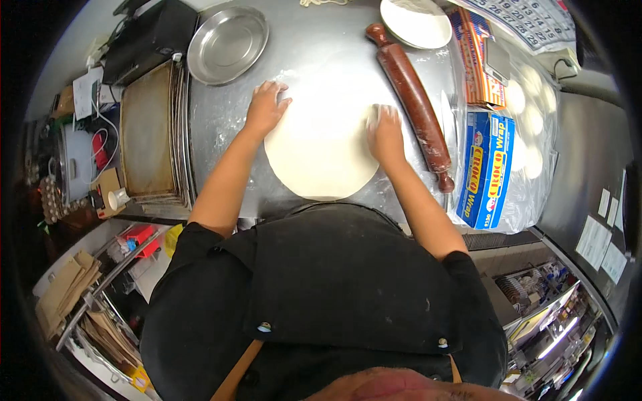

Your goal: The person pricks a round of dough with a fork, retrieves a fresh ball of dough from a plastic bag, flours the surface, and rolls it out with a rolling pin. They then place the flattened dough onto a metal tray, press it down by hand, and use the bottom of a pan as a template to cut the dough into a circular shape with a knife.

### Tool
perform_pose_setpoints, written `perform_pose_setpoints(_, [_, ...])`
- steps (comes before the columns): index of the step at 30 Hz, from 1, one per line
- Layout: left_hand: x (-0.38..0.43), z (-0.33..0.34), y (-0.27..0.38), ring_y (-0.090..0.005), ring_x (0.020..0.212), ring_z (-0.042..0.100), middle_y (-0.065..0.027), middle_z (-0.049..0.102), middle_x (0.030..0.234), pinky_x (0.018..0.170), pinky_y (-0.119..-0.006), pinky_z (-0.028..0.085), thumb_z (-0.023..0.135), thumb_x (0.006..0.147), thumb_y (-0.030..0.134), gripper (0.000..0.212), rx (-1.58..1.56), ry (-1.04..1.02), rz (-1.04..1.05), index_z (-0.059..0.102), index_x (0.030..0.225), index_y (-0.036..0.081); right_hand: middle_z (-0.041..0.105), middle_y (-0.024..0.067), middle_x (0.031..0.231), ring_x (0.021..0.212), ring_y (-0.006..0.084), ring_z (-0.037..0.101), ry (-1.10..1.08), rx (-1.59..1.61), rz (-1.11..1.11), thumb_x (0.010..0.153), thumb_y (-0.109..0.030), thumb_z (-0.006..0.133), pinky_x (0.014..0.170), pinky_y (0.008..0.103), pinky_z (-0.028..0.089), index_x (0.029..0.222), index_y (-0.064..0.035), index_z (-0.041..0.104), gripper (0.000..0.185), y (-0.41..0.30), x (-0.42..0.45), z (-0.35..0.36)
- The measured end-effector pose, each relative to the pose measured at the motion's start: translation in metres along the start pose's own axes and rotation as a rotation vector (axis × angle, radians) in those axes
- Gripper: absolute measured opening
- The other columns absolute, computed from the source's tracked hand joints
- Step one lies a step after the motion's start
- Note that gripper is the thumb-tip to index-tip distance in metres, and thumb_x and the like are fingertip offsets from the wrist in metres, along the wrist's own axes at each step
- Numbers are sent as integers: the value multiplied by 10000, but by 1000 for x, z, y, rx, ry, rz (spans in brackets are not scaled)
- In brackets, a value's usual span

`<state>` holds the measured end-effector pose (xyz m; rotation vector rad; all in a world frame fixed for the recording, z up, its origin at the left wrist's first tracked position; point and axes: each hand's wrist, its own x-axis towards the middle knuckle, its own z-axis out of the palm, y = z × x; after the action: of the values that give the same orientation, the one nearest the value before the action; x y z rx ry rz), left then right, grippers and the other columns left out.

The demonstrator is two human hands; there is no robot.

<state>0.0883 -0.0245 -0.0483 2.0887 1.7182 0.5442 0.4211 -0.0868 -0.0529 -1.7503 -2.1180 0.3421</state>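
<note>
A large round sheet of rolled dough (323,155) lies flat on the floured steel worktop (220,145) before me. My left hand (267,108) rests at its upper left edge, thumb apart from the fingers and touching the dough's rim. At the right edge is my right hand (386,133), its fingers bent and blurred; whether they pinch the dough does not show. Just right of that hand, a dark red wooden rolling pin (414,103) lies aslant, dusted with flour.
A round metal pan (228,45) sits at the far left, a white bowl (421,27) at the far right. Beyond the pin are a Croco Wrap box (486,170), a striped box (474,60) and several dough balls (532,120) under plastic. Stacked baking trays (148,135) stand left.
</note>
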Motion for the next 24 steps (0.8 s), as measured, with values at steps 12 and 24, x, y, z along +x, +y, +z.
perform_pose_setpoints(12, [23,4,-16,-346,974,701,-171,740,1032,883,-435,546,673,979,197,188,-176,-297,-253,656,1095,51,701,250,1127,1098,415,664,-169,59,141,932,-231,707,952,491,524,1060,5,643,276,2,75,24])
perform_pose_setpoints(24, [11,2,-6,-291,1099,693,-194,703,1260,973,-374,526,778,929,358,583,-449,-379,-360,640,1317,-55,729,197,980,924,368,695,-223,194,127,872,-239,781,858,439,547,1023,-24,689,279,0,75,33])
